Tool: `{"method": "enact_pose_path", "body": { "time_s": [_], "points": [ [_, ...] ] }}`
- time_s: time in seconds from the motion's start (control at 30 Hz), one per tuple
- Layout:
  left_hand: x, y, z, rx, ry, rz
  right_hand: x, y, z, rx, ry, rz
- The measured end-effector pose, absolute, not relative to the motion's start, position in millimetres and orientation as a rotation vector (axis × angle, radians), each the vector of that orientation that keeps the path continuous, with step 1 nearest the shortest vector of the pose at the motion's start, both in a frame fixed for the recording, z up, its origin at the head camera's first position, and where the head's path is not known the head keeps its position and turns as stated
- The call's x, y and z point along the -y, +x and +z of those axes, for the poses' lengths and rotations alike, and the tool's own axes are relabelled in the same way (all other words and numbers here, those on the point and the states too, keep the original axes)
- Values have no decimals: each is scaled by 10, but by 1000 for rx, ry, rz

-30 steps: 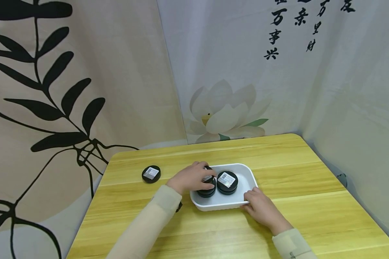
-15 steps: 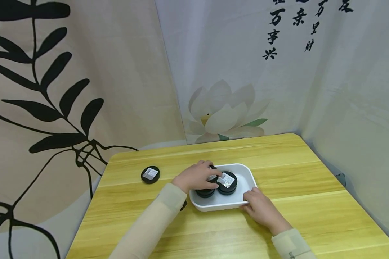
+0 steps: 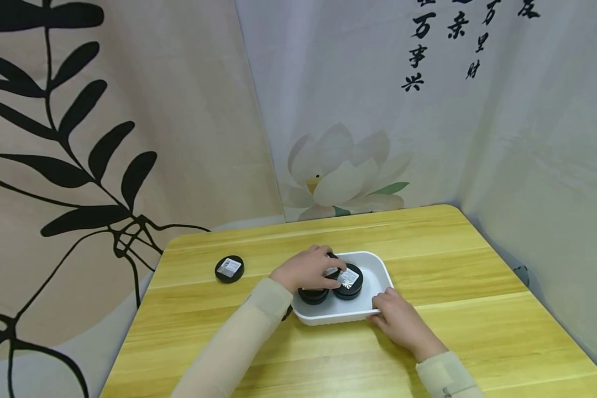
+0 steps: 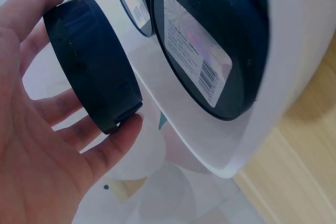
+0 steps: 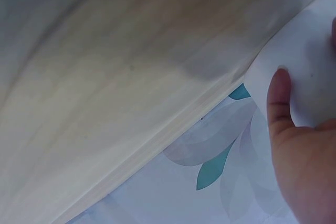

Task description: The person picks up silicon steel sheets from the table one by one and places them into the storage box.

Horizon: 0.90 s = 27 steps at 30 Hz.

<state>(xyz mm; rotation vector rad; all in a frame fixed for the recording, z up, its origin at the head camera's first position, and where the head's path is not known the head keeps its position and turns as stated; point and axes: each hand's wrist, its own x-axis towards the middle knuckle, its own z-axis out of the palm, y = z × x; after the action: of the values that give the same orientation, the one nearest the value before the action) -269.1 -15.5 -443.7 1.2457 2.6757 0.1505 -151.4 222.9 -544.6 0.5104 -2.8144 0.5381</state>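
My left hand (image 3: 305, 270) holds a flat round black container (image 4: 94, 64) by its rim, over the left part of a white tray (image 3: 338, 319). In the left wrist view its thumb and fingertips grip opposite edges of it, and a gap separates it from the tray. Inside the tray sit more black containers, stacked: a right stack (image 3: 350, 288) with a white barcode label on top, and a left stack (image 3: 312, 297) partly under my left hand. My right hand (image 3: 400, 320) grips the tray's near right corner, the thumb pressed on its wall in the right wrist view.
Another labelled black container (image 3: 229, 269) lies on the wooden table (image 3: 477, 309), left of the tray. Behind the table hangs a printed cloth backdrop (image 3: 348, 166) with a lotus, dark leaves and writing.
My left hand has lifted the black container off the left stack and carried it slightly right, toward the right stack. My right hand keeps its grip on the tray.
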Motion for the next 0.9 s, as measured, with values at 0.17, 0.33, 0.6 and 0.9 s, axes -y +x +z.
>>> {"method": "enact_pose_path", "body": {
  "time_s": [0.17,0.33,0.6,0.9],
  "points": [
    [122,-2720,-4456,-2663,1238,151,-2226,-1514,-5450,2796,525,545],
    [119,-2720,-4504,-2644,1220,145,-2216,-1492,-5472,2750,565,539],
    [52,-2733,-4464,-2638,1288,181,-2225,-1495,-5448,2744,539,533],
    [-61,-2729,-4422,-2592,1293,183,-2223,-1504,-5434,2760,535,522]
  ]
}}
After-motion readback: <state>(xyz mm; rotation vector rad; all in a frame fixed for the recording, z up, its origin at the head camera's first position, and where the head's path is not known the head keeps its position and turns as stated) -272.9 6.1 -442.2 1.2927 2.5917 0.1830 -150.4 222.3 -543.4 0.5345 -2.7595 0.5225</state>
